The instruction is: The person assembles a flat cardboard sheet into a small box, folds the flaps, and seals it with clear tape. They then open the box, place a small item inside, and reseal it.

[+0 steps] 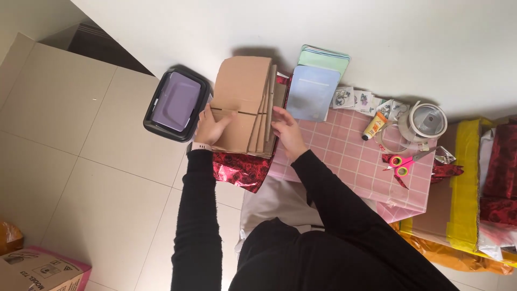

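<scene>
I see a big floor of pale square tiles (pixel 97 161) under everything. Next comes a sheet of pink paper with a white grid (pixel 350 156), spread flat to the right of the hands.

On its left edge lies a stack of flat brown cardboard boxes (pixel 242 102). The stack sits in the middle of my view, partly on a crumpled sheet of shiny red wrapping paper (pixel 242 170), just beside a black tray with a light purple lid (pixel 175 102).

Above the pink paper, leaning near the white wall, are a pale blue flat bag (pixel 312 91) and a pale green flat bag (pixel 323 56) behind it.

Far right I see a yellow cardboard box (pixel 463 188).

My left hand (pixel 210 126) lies flat on the left side of the cardboard stack, fingers spread, thumb up along the edge. My right hand (pixel 288 132) touches the right side of the stack, fingers close together and bent at the box edges. I cannot tell if it pinches one.

Smaller things sit on the pink paper: a big roll of clear tape (pixel 428 121), pink scissors with yellow-green rings (pixel 404 161), and a little yellow tube with an orange cap (pixel 374 126).
</scene>
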